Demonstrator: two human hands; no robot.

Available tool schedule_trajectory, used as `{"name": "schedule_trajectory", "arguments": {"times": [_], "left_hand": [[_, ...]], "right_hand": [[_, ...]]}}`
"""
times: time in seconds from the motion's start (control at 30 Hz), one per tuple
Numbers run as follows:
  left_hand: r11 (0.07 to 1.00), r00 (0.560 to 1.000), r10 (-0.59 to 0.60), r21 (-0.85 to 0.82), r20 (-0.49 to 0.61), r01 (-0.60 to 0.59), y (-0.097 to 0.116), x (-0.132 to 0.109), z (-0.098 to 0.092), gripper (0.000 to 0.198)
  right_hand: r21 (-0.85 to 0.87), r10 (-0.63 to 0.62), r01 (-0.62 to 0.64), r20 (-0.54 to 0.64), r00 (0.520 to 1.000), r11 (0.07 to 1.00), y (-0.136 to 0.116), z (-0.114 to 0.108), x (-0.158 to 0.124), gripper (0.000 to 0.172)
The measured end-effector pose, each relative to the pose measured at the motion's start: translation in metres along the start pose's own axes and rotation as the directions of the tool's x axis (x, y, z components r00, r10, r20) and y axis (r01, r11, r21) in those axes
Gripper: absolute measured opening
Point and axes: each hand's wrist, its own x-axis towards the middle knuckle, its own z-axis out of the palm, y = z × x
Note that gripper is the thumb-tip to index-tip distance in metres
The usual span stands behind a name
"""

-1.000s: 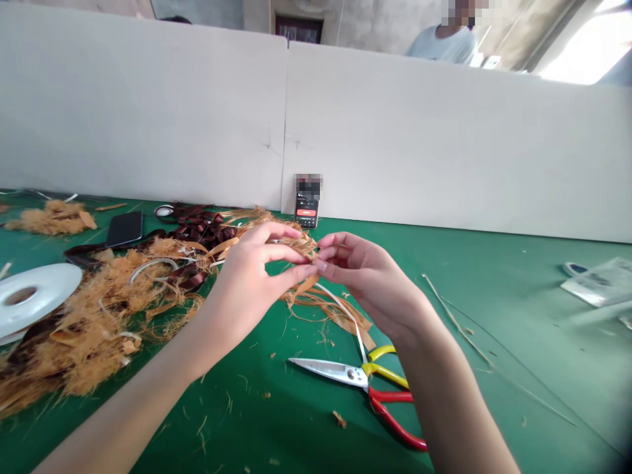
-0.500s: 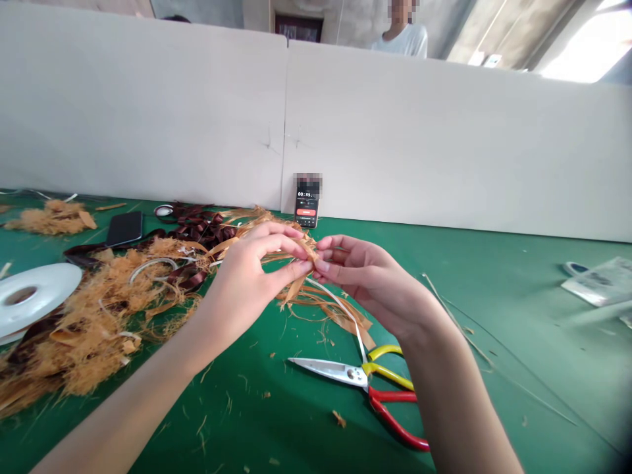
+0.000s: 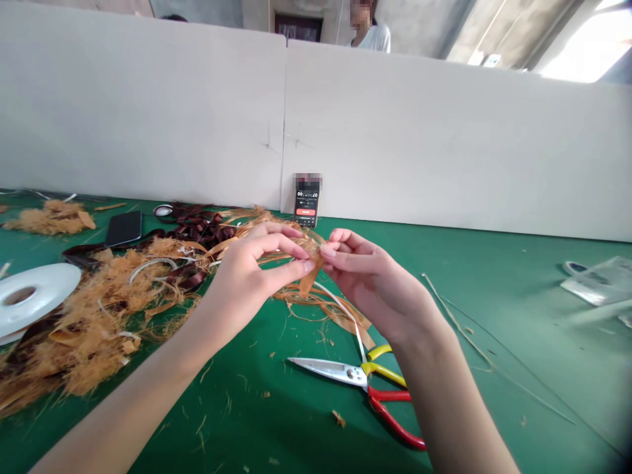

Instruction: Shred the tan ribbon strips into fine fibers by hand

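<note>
Between my two hands is a thin tan ribbon strip (image 3: 308, 279), its free end hanging below the fingertips. My left hand (image 3: 251, 266) pinches it from the left with thumb and fingers. From the right, my right hand (image 3: 375, 276) pinches the strip's upper part, thumb against forefinger. Behind and below the hands lie loose tan strips (image 3: 340, 317) and a narrow white ribbon (image 3: 345, 309). Scissors (image 3: 345, 372) with one yellow and one red handle rest under my right forearm, which hides part of the handles.
Frayed tan fibre (image 3: 93, 329), a white spool (image 3: 39, 289), dark brown ribbon (image 3: 207, 230) and a black phone (image 3: 123, 228) lie left. Another phone (image 3: 307, 205) stands against the white partition (image 3: 444, 138). Thin stems (image 3: 464, 336) and a plastic bag (image 3: 600, 280) lie right. Beyond stands a person (image 3: 378, 38).
My right hand has shifted slightly up and right, and the strip's hanging end shows more plainly. My left hand stays nearly in place. The person behind the partition has moved left.
</note>
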Motion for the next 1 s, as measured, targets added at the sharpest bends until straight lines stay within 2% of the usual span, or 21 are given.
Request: {"name": "schedule_trajectory", "arguments": {"times": [0.37,0.53,0.7,0.8,0.9,1.0], "left_hand": [[0.996,0.998,0.052,-0.074,-0.043,-0.055,-0.002,-0.001,0.002,0.008],[0.997,0.998,0.039,-0.063,-0.04,-0.041,-0.003,0.0,0.001,0.005],[0.999,1.0,0.02,-0.046,-0.008,-0.021,0.0,-0.001,0.002,0.006],[0.999,1.0,0.004,-0.04,-0.02,-0.004,0.001,-0.002,0.002,0.008],[1.0,0.999,0.007,-0.027,-0.041,-0.008,0.002,-0.002,0.003,0.01],[1.0,0.999,0.004,-0.006,-0.044,-0.005,0.003,-0.001,0.002,0.01]], "right_hand": [[-0.08,0.005,-0.005,-0.009,1.0,0.997,0.002,0.002,-0.002,0.02],[-0.061,0.023,-0.021,0.028,0.999,0.998,0.002,0.003,-0.002,0.02],[-0.06,-0.017,0.016,-0.008,1.0,0.998,0.0,0.002,-0.004,0.018],[-0.114,-0.037,0.033,-0.035,0.999,0.993,-0.002,0.002,-0.005,0.017],[-0.272,-0.154,0.119,-0.113,0.982,0.955,-0.005,0.001,-0.005,0.017],[-0.509,-0.409,0.292,-0.132,0.903,0.809,-0.009,-0.001,-0.005,0.016]]}}
